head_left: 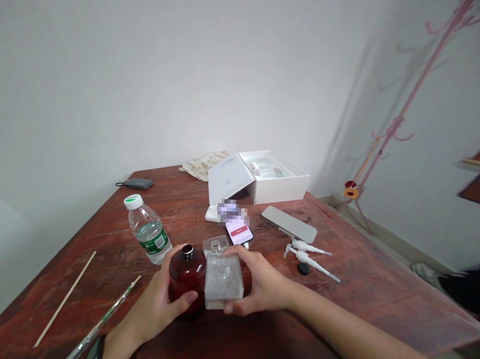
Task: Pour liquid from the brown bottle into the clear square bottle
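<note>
My left hand [157, 304] is wrapped round a dark reddish-brown bottle [187, 276], which stands upright with its neck uncapped. Pressed close to its right side is a clear square bottle [224, 287], gripped by my right hand [253, 283] with the thumb and fingers on its far and near edges. A clear open neck shows just beyond that bottle's body; whether it belongs to the same bottle I cannot tell. To the right lie two white pump heads [310, 257] with tubes, beside a small black cap [303, 268].
Left of my hands stand a capped water bottle [149, 231], a thin wooden stick [65, 299] and a wrapped stick [107, 317]. Beyond are a phone [239, 231], a grey case [289, 224], an open white box [282, 190], a cloth [204, 165] and a small grey device [139, 183].
</note>
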Motion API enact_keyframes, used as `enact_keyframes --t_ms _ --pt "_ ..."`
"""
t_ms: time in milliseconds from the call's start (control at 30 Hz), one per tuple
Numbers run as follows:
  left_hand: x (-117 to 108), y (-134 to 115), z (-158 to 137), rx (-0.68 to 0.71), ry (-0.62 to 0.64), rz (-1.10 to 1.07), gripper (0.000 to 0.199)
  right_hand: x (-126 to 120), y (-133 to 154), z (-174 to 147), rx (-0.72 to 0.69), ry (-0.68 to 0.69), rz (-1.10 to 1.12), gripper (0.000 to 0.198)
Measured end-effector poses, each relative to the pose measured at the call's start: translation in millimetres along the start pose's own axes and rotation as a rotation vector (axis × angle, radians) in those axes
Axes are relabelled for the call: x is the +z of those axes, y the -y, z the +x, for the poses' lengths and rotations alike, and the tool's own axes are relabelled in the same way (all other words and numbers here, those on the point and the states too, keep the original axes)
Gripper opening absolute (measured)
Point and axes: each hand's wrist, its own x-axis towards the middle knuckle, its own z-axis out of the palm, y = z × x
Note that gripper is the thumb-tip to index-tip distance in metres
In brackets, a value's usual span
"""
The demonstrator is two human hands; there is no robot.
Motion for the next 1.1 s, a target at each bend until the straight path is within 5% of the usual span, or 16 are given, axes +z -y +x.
enact_keyframes --t_ms 500,800,1100 --pt "3.5 11.8 -2.9 -0.011 -0.018 -0.023 0.09 0.8 -1.8 -0.3 -0.02 -0.011 0.013 0.086" --pt "4.7 -16.5 0.3 -0.07 -0.057 -0.085 0.09 1.0 -1.9 0.0 -0.016 -0.008 0.016 0.086" --pt "6.0 -12.7 -0.8 -0.068 -0.069 -0.067 0.089 0.5 -1.2 0.2 0.004 -0.003 0.042 0.084"
